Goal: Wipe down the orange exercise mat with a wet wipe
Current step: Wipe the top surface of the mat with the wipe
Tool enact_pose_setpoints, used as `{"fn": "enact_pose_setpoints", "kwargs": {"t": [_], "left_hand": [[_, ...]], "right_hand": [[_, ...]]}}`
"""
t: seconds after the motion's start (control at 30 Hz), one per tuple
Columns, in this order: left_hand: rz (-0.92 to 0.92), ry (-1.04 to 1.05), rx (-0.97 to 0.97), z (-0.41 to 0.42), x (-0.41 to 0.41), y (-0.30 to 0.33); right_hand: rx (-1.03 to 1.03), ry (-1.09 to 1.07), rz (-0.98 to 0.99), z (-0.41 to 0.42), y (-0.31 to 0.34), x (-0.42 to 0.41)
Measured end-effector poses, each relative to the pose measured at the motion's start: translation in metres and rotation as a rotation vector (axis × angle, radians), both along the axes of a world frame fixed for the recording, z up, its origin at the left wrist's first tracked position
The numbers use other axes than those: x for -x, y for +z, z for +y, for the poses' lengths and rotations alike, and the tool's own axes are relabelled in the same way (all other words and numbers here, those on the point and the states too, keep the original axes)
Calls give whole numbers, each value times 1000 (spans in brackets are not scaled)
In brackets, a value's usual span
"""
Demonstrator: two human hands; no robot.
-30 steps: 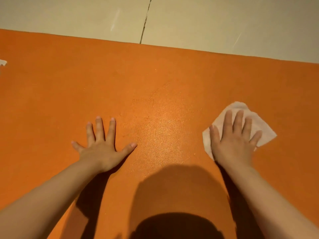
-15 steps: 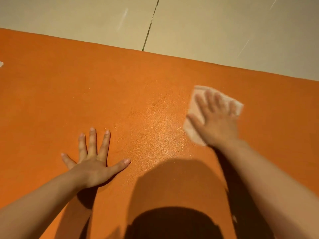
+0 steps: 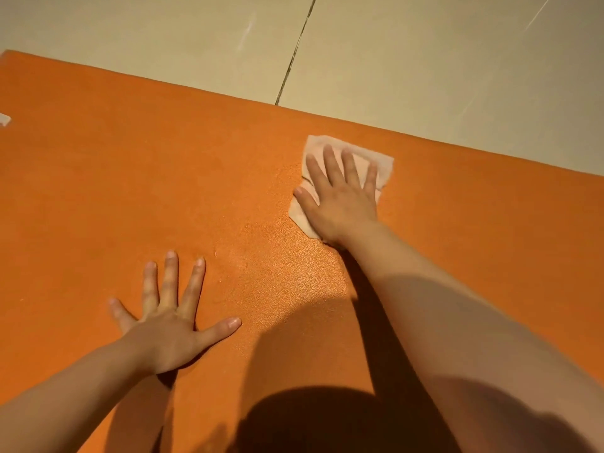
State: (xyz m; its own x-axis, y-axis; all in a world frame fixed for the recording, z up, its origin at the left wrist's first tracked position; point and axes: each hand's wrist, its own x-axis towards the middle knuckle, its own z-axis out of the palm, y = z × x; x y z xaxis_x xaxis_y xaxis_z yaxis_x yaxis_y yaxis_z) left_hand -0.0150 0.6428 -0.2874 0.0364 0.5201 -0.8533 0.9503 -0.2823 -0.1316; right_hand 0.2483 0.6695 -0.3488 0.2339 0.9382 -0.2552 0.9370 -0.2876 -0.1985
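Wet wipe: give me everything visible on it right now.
The wet wipe is a thin, pale, soft-looking sheet, roughly rectangular, with uneven, slightly creased edges. It lies flat on the orange mat, towards the mat's far edge, near the tiled floor. The right hand presses on it with straight, spread fingers and covers its middle; the wipe shows beyond the fingertips and beside the thumb. The left hand rests flat on the mat, apart from it.

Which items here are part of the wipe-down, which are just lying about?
In the job: orange mat; wet wipe under the flat right hand; left hand braced flat on the mat.

Lying about: small pale scrap at the mat's left edge; tiled floor.
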Motion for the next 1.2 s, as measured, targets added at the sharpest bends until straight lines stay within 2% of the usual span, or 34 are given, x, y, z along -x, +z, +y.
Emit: {"fn": "enact_pose_setpoints", "kwargs": {"t": [0.1, 0.33, 0.43, 0.53, 0.63, 0.8, 0.9, 0.97, 1.2], "left_hand": [[-2, 4, -2, 0, 0, 0], [-29, 6, -5, 3, 6, -3], [-24, 10, -7, 2, 6, -4], [-33, 15, -21, 1, 5, -5], [-51, 14, -34, 0, 6, -8], [-77, 28, -70, -1, 8, -13], [-97, 25, -106, -4, 11, -16], [-118, 30, -121, -5, 13, -17], [-166, 16, -179, -6, 18, -21]], "right_hand": [[32, -37, -48, 9, -3, -45], [26, -582, -77, -75, 4, -160], [51, -794, -67, -98, 4, -165], [68, -894, -27, -79, 1, -142], [76, -695, -91, -57, -4, -86], [-15, -94, -48, -73, -5, 54], [-2, 30, -7, -92, -2, 57], [-13, -52, -23, -108, -3, 23], [46, -749, -73, -233, 6, -103]]}}
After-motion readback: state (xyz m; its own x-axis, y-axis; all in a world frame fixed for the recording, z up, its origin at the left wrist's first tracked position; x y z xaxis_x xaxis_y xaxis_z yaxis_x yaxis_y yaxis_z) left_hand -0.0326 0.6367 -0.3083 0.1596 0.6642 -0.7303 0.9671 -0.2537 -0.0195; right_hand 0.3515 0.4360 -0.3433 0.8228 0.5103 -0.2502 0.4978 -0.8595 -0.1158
